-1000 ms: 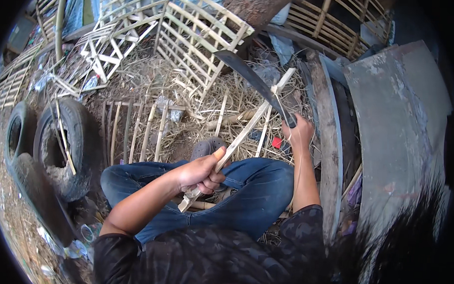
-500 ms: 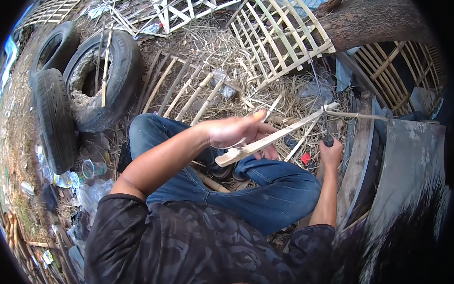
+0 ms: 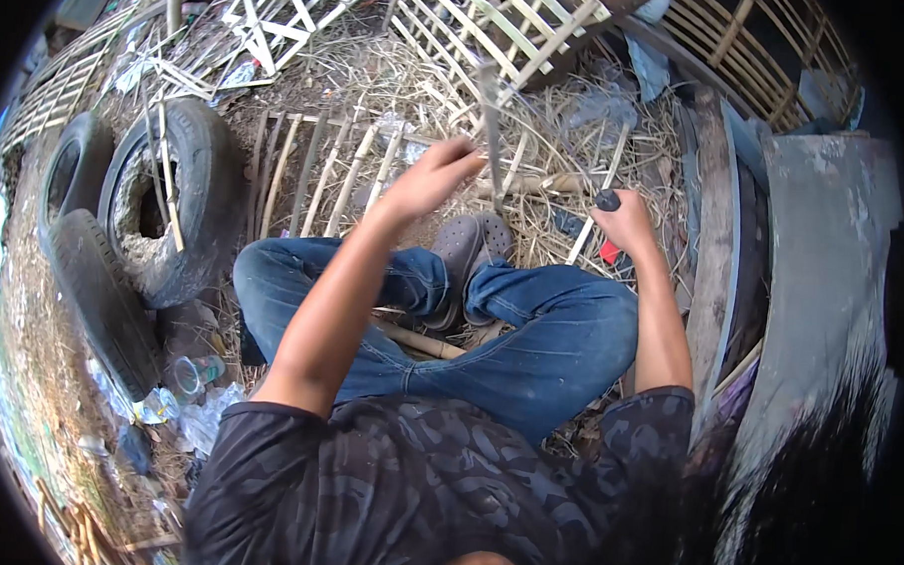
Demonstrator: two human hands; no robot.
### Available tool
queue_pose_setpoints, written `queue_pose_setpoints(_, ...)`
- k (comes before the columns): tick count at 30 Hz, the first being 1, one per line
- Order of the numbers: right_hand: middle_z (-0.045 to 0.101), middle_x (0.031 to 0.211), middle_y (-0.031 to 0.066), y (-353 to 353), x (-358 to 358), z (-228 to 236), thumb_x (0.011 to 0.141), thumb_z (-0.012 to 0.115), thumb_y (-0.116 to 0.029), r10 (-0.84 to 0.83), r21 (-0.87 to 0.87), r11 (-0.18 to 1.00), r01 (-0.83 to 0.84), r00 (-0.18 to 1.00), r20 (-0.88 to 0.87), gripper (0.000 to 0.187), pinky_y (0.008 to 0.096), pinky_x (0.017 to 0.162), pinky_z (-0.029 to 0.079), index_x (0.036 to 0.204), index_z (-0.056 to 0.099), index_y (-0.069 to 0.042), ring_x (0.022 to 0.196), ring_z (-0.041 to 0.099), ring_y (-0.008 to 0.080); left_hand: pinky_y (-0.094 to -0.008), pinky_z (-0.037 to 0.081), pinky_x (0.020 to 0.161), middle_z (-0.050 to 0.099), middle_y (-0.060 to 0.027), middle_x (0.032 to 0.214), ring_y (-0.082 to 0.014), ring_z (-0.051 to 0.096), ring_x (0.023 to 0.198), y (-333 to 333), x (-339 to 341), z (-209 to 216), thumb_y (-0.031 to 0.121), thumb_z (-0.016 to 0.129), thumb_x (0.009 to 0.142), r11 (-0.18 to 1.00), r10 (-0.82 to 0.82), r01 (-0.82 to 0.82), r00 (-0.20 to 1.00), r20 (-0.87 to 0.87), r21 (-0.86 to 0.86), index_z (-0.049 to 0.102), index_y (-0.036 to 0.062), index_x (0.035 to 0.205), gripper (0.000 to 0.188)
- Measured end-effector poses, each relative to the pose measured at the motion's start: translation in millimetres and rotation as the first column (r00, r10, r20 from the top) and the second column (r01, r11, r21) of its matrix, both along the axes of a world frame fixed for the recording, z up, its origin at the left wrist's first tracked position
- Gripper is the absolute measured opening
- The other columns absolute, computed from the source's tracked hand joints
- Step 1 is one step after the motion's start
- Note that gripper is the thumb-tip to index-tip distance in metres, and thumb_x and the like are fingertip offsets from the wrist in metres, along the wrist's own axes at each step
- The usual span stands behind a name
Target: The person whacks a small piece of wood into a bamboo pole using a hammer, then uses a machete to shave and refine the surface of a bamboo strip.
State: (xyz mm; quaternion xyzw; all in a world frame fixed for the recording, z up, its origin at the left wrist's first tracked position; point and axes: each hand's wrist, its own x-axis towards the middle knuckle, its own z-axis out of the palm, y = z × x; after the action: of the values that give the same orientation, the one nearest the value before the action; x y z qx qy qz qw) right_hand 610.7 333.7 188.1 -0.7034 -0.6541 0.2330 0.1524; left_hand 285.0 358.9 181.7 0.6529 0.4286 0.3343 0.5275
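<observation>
My left hand [image 3: 438, 177] is raised over the straw in front of my shoes, fingers pointing right. Just beyond its fingertips stands a motion-blurred greyish strip [image 3: 492, 134], probably the split bamboo piece; whether the fingers grip it cannot be made out. My right hand [image 3: 625, 224] is closed round the black handle of a long-bladed knife [image 3: 606, 199]. The handle's rounded end shows above the fist, while the blade cannot be made out. A thin pale bamboo strip [image 3: 596, 203] lies on the straw beside that hand, near a red object [image 3: 609, 250].
Old tyres [image 3: 181, 203] stand at the left. Several bamboo slats [image 3: 351, 174] lie ahead, with lattice panels [image 3: 481, 34] beyond. A wooden plank [image 3: 712, 242] and a grey board [image 3: 820, 295] border my right side. Plastic litter [image 3: 203, 413] lies at lower left.
My left hand has moved up and left. The bamboo piece has swung from lying across my knees to farther out. My right hand has moved up and left with the knife, whose blade no longer shows.
</observation>
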Motion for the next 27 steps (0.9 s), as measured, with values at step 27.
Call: queue_pose_setpoints(27, 0.049, 0.054, 0.0103, -14.0, 38.5, 28.5, 0.066, 0.065, -0.01, -0.17, -0.085, 0.983, 0.164, 0.983, -0.065, 0.018, 0.0345, 0.052, 0.038, 0.069, 0.054, 0.004, 0.05, 0.043, 0.0177, -0.0397, 0.048, 0.088, 0.064, -0.0159, 0.107, -0.0314, 0.061, 0.102, 203.1, 11.4, -207.5, 0.012, 0.06, 0.079, 0.958, -0.053, 0.232, 0.723, -0.689, 0.17, 0.062, 0.0068, 0.108, 0.03)
